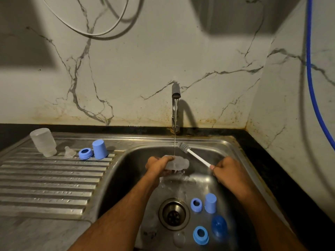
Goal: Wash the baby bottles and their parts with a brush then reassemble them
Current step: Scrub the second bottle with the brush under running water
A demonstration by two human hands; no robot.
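My left hand grips a clear baby bottle lying sideways under the running tap, over the steel sink. My right hand holds the white handle of a bottle brush, whose grey bristle head sits just right of the water stream, above the bottle. On the sink floor lie two blue rings, a light blue cap, a dark blue cap and a clear teat. On the draining board stand an upturned clear bottle, a teat, a blue ring and a blue cap.
The drain sits in the sink's middle. A ribbed draining board stretches to the left. A marble wall rises behind the tap, with a white cable looping above and a blue hose at the right.
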